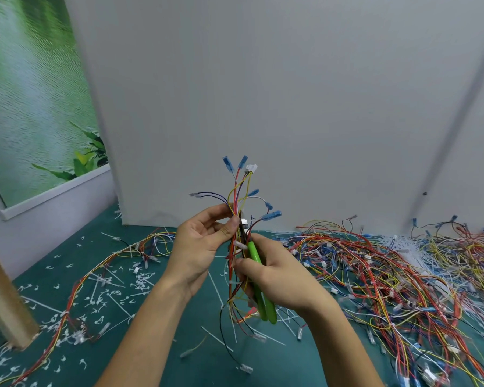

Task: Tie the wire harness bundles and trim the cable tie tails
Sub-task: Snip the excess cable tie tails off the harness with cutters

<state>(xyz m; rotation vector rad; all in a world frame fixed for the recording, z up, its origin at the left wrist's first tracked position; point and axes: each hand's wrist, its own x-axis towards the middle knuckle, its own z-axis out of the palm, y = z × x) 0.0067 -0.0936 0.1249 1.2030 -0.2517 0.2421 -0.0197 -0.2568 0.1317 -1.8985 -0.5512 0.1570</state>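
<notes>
The wire harness bundle (pixel 237 196) stands almost upright in the air, between the two hands and above the green table mat (pixel 179 358). Its upper ends spread out above the hands and carry blue terminals (pixel 226 163) and one white connector (pixel 251 167); its lower ends hang down below the hands toward the mat.

The left hand (pixel 199 241) pinches the bundle from the left side, the thumb tip pressed against the wires and the other fingers curled behind them. The right hand (pixel 280 277) is closed around the green-handled cutters (pixel 253 252), and its thumb lies against the wires too. The metal head of the cutters points up and is just beside the left thumb tip, touching the bundle or very near it; I cannot tell if the blades are closed. A white cable tie (pixel 241 245) sits on the bundle between the two thumbs.

To the right of the right hand lies a big pile of harnesses (pixel 403 275). To the left of the left hand lies one long harness (pixel 109 261), with many white cut tie tails (pixel 95 298) around it. Beyond the hands stands a white board (pixel 291 107). Far to the left are a wooden post (pixel 3 297) and a poster with green plants (pixel 34 93).
</notes>
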